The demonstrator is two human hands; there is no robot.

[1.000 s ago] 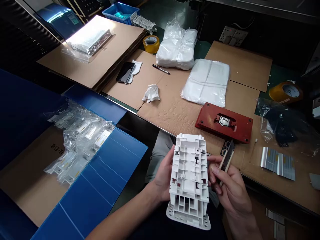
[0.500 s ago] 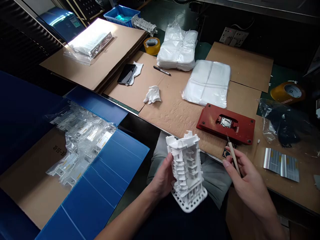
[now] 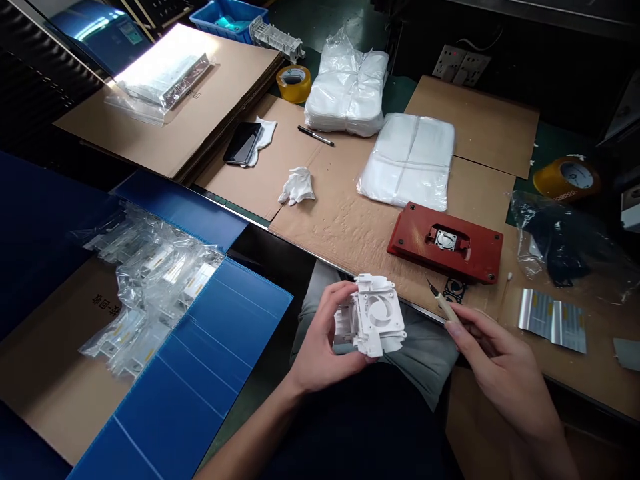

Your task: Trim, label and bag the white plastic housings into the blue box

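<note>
My left hand (image 3: 320, 343) is closed round a white moulded plastic part (image 3: 373, 321), held over my lap with its end face and a round opening turned towards me. My right hand (image 3: 493, 363) pinches a thin craft knife (image 3: 443, 303) with a pale handle, its blade tip pointing up and left, a short way right of the part. A red metal fixture (image 3: 445, 243) with a small metal insert lies on the cardboard just beyond the knife.
A blue corrugated box (image 3: 200, 347) at left holds several bagged white parts (image 3: 150, 280). On the cardboard-covered bench lie stacks of plastic bags (image 3: 407, 160), a white glove (image 3: 299, 187), a phone (image 3: 240, 143), a pen (image 3: 316, 136), two tape rolls (image 3: 565, 179) and silver foil strips (image 3: 550, 310).
My left hand has turned the white part from lengthwise upright to end-on and lowered it. My right hand has let go of the part and moved right with the knife.
</note>
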